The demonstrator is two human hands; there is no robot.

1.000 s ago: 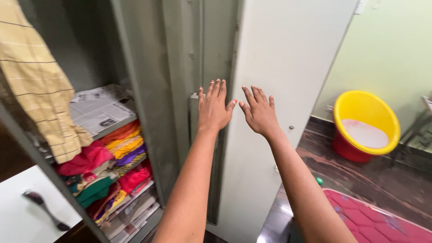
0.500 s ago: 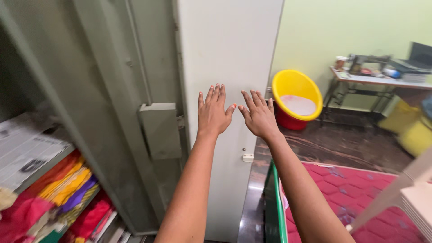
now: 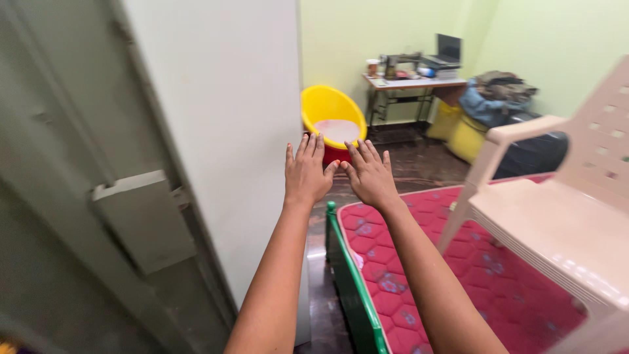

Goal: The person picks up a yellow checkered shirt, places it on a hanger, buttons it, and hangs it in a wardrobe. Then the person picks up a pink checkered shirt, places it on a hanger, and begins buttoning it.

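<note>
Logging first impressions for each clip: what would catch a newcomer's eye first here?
Two bare hands, the left hand and right hand, stretched out open side by side at centre. Behind them, a bright yellow tub on the dark floor beside the pale cupboard door. At right, a cream plastic chair stands on a pink-red quilted mattress.

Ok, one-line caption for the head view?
Both hands, left hand and right hand, held open beside a pale cupboard door.

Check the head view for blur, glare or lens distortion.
Head view: the cupboard door and grey frame are smeared by motion blur; both hands, left and right, stay fairly sharp; chair stretched at the edge; even light, no glare.
</note>
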